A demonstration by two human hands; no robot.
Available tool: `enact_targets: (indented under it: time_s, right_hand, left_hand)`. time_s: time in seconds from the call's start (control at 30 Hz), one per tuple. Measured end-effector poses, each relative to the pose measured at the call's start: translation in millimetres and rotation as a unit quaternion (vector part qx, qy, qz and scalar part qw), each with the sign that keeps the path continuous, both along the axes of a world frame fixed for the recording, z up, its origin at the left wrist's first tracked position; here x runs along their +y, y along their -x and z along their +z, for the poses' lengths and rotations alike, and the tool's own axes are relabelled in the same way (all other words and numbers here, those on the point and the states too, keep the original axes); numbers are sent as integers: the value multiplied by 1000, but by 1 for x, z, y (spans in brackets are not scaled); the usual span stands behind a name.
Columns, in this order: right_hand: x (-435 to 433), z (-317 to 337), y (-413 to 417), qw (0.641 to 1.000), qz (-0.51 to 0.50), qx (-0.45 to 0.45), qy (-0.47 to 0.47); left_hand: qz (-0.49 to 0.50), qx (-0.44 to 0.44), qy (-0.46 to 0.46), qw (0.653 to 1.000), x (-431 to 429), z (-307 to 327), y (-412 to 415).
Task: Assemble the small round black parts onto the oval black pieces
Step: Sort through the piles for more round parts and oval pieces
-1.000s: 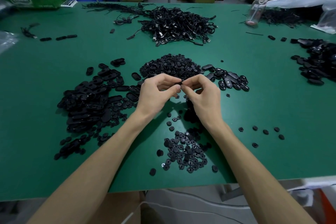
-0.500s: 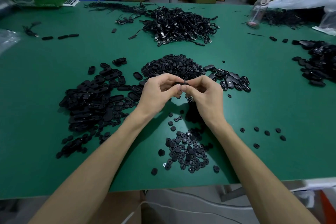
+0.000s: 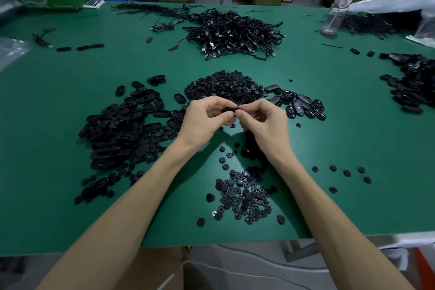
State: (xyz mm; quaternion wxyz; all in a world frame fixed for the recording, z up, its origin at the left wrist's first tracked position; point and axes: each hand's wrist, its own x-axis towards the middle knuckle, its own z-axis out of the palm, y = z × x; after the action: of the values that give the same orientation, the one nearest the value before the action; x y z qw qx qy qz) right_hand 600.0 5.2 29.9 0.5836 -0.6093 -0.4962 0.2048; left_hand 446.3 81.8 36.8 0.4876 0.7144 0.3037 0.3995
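Your hands: left hand [image 3: 204,118] and right hand [image 3: 266,120] pinch one oval black piece [image 3: 230,109] together.
Below them: loose small round black parts [image 3: 242,195] on the green table [image 3: 353,136].

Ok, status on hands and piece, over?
Left grip and right grip both pinch one oval black plastic piece, held above green table. Loose small round black parts lie below. Nothing blocking.

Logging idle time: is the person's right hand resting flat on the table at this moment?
No, the right hand meets the left hand, and both pinch a black piece between curled fingers.
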Motion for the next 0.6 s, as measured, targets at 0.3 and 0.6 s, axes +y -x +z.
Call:
enact_targets:
  time_s: [0.3,0.6]
  right_hand:
    - [-1,2,1,1000,1,-1,14]
    - [-2,3,2,1000,20,1,-2]
  left_hand:
    - [-14,3,0,1000,2,0,1]
    - [7,22,-20,1000,5,-3,2]
